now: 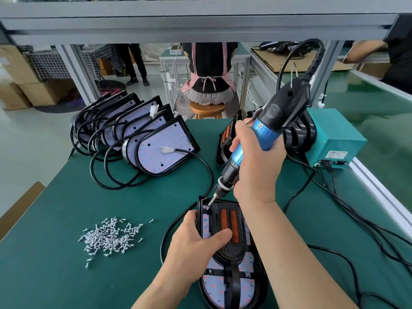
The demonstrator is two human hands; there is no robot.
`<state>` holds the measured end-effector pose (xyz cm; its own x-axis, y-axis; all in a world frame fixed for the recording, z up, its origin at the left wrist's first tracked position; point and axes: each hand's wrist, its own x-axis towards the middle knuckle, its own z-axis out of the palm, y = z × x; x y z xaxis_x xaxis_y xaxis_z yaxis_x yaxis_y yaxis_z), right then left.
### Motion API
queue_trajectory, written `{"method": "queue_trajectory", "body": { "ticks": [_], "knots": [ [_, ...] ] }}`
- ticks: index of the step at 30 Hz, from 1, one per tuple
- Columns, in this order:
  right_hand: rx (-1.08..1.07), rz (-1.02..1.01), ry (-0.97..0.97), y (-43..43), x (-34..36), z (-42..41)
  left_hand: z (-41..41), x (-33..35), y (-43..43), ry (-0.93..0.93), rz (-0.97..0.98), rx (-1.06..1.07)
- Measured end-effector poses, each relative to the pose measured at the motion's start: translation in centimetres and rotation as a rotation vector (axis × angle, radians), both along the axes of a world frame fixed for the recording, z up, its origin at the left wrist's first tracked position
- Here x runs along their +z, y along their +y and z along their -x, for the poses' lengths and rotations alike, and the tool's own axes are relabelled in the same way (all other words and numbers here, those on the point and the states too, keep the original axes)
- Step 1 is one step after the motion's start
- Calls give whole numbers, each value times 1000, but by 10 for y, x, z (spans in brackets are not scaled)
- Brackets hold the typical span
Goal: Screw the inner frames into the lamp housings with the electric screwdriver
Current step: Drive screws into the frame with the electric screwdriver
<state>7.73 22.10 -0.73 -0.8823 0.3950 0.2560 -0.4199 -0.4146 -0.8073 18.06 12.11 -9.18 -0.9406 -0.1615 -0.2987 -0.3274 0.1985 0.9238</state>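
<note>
A black lamp housing point(256, 284) lies flat near the front of the green table, with a white LED board inside it. On the board sits a black inner frame point(225, 246) with two orange strips. My left hand point(196, 244) grips the housing's left rim, thumb pressing on the frame. My right hand point(256, 166) grips the blue-and-black electric screwdriver point(256, 139), tilted down to the left. Its bit tip point(208, 206) rests on a screw at the frame's far left corner.
A heap of loose silver screws point(109, 236) lies on the left. Several housings with cables point(142, 134) lean in a row at the far left. More black frames point(227, 141) and a teal power box point(334, 139) stand at the right, cables trailing. A seated person point(209, 70) is beyond.
</note>
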Motion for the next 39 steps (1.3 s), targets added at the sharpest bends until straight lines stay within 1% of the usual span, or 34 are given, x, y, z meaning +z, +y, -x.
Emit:
{"method": "queue_trajectory", "body": {
  "ticks": [7, 16, 25, 29, 33, 39],
  "knots": [
    [14, -3, -12, -4, -3, -2, 0, -3, -1, -2, -14, -11],
    [45, -37, 2, -9, -6, -2, 1, -6, -3, -14, -78, -2],
    [137, -87, 10, -18, -11, -5, 0, -9, 1, -11, -143, 50],
    [213, -105, 2, -10, -11, -8, -1, -7, 1, -11, -116, 48],
    [261, -122, 59, -6, -9, -14, -2, -8, 0, -4, -73, 42],
    [307, -28, 164, 9, 28, -4, 1, -9, -1, 9, -13, 27]
  ]
}}
